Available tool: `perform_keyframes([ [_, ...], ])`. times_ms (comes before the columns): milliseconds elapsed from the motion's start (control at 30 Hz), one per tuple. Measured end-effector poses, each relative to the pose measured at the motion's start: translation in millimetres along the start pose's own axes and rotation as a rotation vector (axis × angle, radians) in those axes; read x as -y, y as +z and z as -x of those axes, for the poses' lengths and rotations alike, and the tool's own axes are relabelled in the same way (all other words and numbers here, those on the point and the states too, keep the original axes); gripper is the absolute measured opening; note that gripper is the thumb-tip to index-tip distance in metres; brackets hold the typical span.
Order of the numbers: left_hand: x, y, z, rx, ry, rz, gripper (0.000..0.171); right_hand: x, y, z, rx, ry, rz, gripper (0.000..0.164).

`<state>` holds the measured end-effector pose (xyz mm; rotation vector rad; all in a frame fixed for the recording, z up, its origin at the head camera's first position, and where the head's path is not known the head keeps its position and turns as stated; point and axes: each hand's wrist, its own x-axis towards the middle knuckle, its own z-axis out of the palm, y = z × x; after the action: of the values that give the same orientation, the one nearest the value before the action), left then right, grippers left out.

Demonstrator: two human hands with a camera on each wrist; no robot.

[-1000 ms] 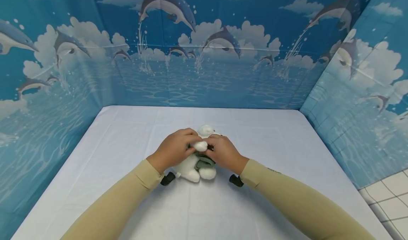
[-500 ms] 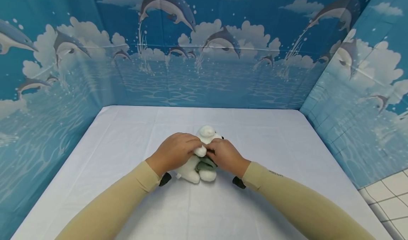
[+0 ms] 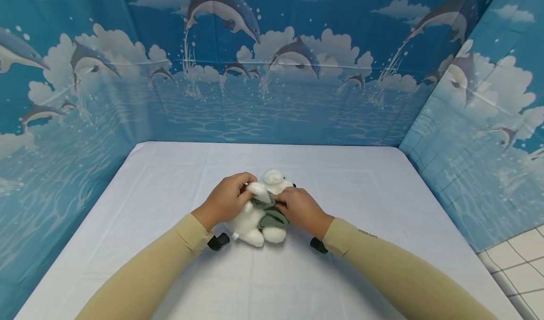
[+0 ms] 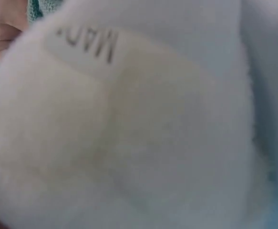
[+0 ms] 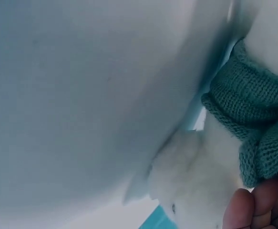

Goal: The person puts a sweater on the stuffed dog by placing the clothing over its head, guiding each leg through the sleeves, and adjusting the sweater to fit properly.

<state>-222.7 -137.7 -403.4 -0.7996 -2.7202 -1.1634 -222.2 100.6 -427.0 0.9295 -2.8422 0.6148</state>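
Observation:
A white plush bear (image 3: 244,223) lies on the white table, its head (image 3: 274,178) toward the far side and its legs toward me. Around its body is a green knitted sweater (image 3: 274,219), bunched up, whose ribbed knit shows close in the right wrist view. My left hand (image 3: 227,198) pinches the bear's raised white arm (image 3: 258,191) between thumb and fingers. Across from it, my right hand (image 3: 302,210) pinches the knit beside that arm. White plush with a printed label (image 4: 88,45) fills most of the left wrist view.
The white cloth-covered table (image 3: 361,192) extends around the bear. Blue dolphin-print curtains (image 3: 272,103) stand along its back and sides. Pale floor tiles (image 3: 522,249) show at the lower right.
My left hand has shifted left, drawing the bear's arm that way. More of the green knit between my hands and more of the bear's head show. The right hand has moved slightly toward me.

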Motion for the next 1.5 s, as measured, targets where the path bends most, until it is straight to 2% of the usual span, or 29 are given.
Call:
perform_keyframes([
  [100, 2.9, -0.7, -0.5, -0.001, -0.042, 0.074, 0.006, 0, 0, 0, 0.001, -0.007, 0.005, 0.031],
  [267, 5.9, -0.2, -0.8, 0.001, -0.074, 0.126, 0.005, 0, 1, -1, 0.018, -0.008, 0.005, 0.031],
  [633, 4.1, 0.2, -1.8, 0.029, -0.114, 0.111, 0.007, 4, -1, -2, 0.061, 0.040, -0.037, 0.031],
  [867, -0.5, 2.1, -3.0, 0.062, -0.134, 0.122, 0.007, -2, -5, -2, 0.107, 0.017, -0.063, 0.034],
  [1000, -3.5, 7.3, -4.9, 0.063, -0.153, 0.142, 0.012, -6, -19, -2, 0.123, -0.045, -0.166, 0.031],
  [1133, -5.1, 12.8, -5.4, 0.068, -0.168, 0.165, 0.015, -3, -34, -8, 0.090, -0.118, -0.313, 0.031],
  [1233, -5.2, 12.9, -3.7, 0.076, -0.190, 0.198, 0.018, 3, -40, -13, 0.075, -0.136, -0.346, 0.035],
  [1367, -0.2, 6.2, 3.4, 0.107, -0.210, 0.224, 0.033, 6, -42, -17, 0.094, -0.093, -0.316, 0.029],
  [1500, 8.0, -0.6, 13.7, 0.228, -0.256, 0.165, 0.069, 5, -42, -17, 0.115, -0.051, -0.313, 0.028],
])
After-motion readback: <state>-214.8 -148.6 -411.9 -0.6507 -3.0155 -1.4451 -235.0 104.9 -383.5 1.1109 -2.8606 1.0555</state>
